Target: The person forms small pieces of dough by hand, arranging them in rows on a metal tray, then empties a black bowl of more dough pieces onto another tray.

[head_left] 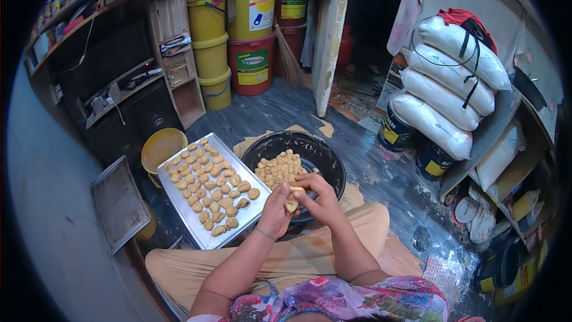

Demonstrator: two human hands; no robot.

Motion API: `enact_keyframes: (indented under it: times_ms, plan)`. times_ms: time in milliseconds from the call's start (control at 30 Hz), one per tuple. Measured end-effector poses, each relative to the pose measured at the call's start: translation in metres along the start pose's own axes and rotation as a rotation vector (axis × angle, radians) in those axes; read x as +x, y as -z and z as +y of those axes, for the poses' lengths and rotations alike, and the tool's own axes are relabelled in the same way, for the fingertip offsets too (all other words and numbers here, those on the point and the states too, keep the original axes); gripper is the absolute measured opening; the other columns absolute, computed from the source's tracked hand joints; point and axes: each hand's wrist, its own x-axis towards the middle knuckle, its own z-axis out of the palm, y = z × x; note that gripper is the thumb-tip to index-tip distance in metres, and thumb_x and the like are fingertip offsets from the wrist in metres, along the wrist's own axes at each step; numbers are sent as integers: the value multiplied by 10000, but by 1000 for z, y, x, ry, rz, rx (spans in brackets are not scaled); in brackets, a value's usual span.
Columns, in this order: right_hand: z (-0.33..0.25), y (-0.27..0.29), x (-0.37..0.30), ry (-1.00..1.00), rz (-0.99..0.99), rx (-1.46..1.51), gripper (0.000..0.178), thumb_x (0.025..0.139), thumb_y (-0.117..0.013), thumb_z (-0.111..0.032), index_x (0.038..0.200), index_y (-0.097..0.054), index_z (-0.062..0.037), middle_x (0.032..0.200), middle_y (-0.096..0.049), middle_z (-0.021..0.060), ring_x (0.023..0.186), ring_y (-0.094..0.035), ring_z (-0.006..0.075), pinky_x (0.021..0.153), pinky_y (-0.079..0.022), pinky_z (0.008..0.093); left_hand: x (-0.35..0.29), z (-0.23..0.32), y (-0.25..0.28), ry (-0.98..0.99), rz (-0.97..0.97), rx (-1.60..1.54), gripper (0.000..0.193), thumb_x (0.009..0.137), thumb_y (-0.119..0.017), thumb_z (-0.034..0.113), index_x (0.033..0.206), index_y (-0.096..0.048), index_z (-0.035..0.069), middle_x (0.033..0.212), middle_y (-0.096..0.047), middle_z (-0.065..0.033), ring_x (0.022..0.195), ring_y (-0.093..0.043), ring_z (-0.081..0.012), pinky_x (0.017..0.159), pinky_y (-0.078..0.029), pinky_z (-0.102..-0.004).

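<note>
Between my two hands I hold a piece of dough (292, 204), pale and folded, just over the near rim of a black basin (333, 170). My left hand (275, 210) closes round it from the left. The thumb and fingers of my right hand (319, 195) press on it from the right. Behind my hands, a heap of dough pieces (279, 168) lies in the basin, partly hidden by my fingers. To the left, a silver tray (205, 235) tilts away from me, bearing rows of small shaped dough balls (208, 180).
A yellow bucket (162, 146) stands beyond the tray, and an empty baking tray (121, 206) leans at the left. Stacked yellow buckets (211, 56) and red buckets (252, 65) stand at the back, near a broom (289, 56) and door (328, 42). White sacks (444, 95) are piled at the right.
</note>
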Motion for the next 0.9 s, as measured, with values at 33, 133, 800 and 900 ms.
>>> enact_keyframes:
  times_ms: [33, 133, 800, 900]
  plan:
    - [-2, -5, -1, -3, -9, 5, 261, 822, -685, -153, 1046, -644, -25, 1020, -627, 122, 962, -587, 218, 845, -459, 324, -5, 3, -2, 14, 46, -14, 313, 989, -438, 361, 1079, -546, 81, 857, -562, -1, 723, -543, -91, 561, -451, -241]
    - [-6, -20, -1, -191, 83, 84, 202, 850, -660, -128, 1014, -621, -16, 937, -629, 75, 857, -590, 147, 766, -475, 285, -16, 11, 0, 3, 125, -43, 319, 998, -409, 345, 1092, -544, 71, 871, -575, -14, 731, -556, -107, 562, -461, -259]
    - [88, -152, -7, -299, -253, 38, 201, 704, -580, 23, 895, -614, -29, 906, -644, 135, 877, -614, 285, 774, -485, 350, -100, 19, 155, -194, 650, 1601, 212, 795, -674, 170, 991, -667, 87, 995, -609, -109, 922, -601, -316, 793, -489, -370]
    - [96, -183, -14, -31, -271, -61, 182, 692, -583, 46, 849, -616, -40, 888, -601, 141, 873, -594, 313, 760, -482, 366, -88, 10, 167, -118, 491, 1879, 247, 769, -669, 179, 1000, -652, 94, 1023, -590, -84, 897, -606, -297, 748, -501, -399]
